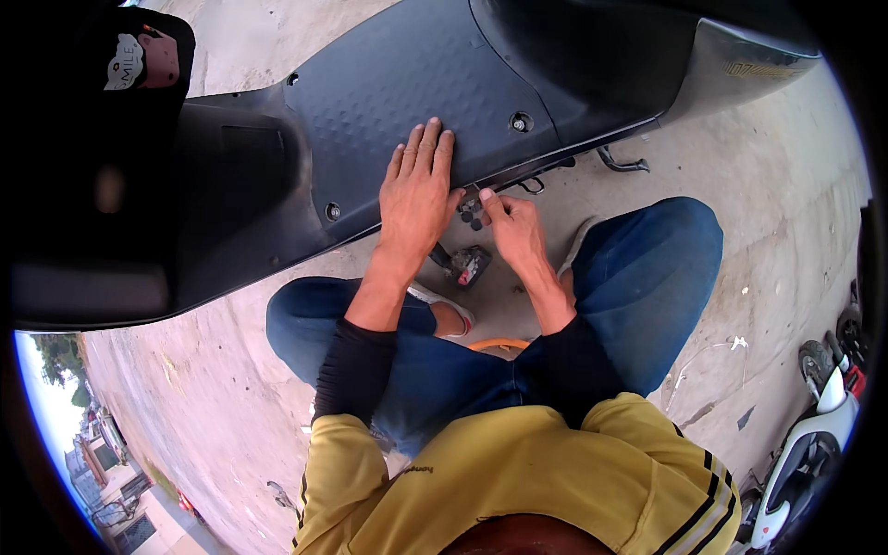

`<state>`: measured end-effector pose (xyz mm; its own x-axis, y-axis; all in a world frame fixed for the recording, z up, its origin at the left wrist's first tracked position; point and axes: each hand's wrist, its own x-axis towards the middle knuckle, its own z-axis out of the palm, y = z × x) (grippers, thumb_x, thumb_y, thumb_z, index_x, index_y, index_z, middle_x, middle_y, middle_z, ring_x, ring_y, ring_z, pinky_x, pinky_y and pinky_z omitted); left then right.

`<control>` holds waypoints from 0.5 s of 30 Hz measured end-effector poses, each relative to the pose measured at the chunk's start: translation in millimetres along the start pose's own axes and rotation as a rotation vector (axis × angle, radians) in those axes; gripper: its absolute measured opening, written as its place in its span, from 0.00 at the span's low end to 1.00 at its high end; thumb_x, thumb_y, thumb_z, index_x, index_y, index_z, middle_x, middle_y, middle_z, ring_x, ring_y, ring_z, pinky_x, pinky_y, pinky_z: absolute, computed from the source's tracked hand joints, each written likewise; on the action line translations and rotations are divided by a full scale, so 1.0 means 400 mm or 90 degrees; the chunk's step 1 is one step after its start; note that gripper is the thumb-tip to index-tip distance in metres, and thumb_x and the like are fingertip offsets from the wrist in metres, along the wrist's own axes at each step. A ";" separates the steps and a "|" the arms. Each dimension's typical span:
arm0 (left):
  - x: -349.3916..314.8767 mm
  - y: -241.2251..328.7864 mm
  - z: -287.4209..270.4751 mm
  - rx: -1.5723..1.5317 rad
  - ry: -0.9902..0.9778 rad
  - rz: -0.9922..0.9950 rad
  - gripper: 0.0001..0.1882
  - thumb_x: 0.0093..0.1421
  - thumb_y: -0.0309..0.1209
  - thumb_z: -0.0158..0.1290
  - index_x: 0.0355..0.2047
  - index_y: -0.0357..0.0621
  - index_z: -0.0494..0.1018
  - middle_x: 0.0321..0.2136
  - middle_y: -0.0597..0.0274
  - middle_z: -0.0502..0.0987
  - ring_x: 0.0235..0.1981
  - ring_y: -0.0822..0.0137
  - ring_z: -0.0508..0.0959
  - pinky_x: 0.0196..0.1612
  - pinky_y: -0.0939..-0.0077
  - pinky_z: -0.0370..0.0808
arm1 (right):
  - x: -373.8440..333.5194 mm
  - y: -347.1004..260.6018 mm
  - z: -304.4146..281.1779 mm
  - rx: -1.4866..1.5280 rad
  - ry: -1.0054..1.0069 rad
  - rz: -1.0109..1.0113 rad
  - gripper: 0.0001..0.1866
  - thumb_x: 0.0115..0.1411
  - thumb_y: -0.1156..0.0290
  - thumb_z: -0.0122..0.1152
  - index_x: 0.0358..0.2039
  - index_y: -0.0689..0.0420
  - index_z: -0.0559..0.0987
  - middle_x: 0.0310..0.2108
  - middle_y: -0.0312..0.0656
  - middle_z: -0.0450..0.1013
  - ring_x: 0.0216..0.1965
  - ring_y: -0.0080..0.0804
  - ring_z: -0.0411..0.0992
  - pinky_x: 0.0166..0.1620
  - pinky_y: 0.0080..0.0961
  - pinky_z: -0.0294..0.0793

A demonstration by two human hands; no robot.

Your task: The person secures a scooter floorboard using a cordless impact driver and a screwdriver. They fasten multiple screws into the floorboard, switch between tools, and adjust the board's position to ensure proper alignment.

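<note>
The dark grey scooter footboard (370, 111) spans the top of the view, its upper face dimpled. My left hand (418, 194) lies flat on it near the close edge, fingers stretched out and thumb pointing right. Just right of that thumb, my right hand (520, 236) is at the footboard's lower edge, thumb up and fingers curled; what they grip is hidden. One recessed bolt (521, 122) shows right of my left hand and another bolt (332, 212) left of it. Below the edge, small dark round pieces (472, 217) show between my hands.
A black and red object (470, 265), its kind unclear, lies on the concrete ground between my feet. The scooter's metal stand (624, 164) juts out at right. An orange curved edge (499, 344) shows between my legs. A white scooter (805, 462) stands far right.
</note>
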<state>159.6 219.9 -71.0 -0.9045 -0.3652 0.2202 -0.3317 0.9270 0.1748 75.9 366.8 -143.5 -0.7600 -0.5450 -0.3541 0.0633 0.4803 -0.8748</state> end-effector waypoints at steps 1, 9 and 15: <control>0.003 -0.001 -0.001 -0.001 0.000 0.003 0.45 0.49 0.31 0.72 0.67 0.41 0.65 0.71 0.51 0.64 0.72 0.50 0.64 0.72 0.55 0.64 | -0.003 0.001 0.008 -0.004 0.025 -0.019 0.31 0.69 0.45 0.59 0.25 0.63 0.84 0.16 0.44 0.74 0.22 0.34 0.73 0.31 0.37 0.71; 0.018 -0.007 -0.005 0.013 -0.001 0.049 0.45 0.48 0.30 0.72 0.66 0.41 0.66 0.70 0.53 0.66 0.70 0.52 0.68 0.70 0.57 0.68 | 0.086 0.144 0.115 0.185 0.110 -0.233 0.27 0.67 0.48 0.65 0.24 0.63 0.83 0.15 0.42 0.73 0.18 0.30 0.71 0.27 0.31 0.69; 0.026 -0.006 -0.002 0.040 -0.014 0.086 0.44 0.48 0.30 0.73 0.65 0.41 0.67 0.70 0.51 0.67 0.69 0.51 0.69 0.69 0.58 0.70 | 0.105 0.155 0.125 0.201 0.149 -0.304 0.27 0.67 0.49 0.65 0.24 0.62 0.83 0.15 0.41 0.74 0.18 0.29 0.72 0.27 0.30 0.70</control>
<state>151.2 213.7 -68.5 -0.9473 -0.2359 0.2166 -0.2227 0.9713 0.0839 80.4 339.5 -229.1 -0.8712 -0.4671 0.1510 -0.1573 -0.0258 -0.9872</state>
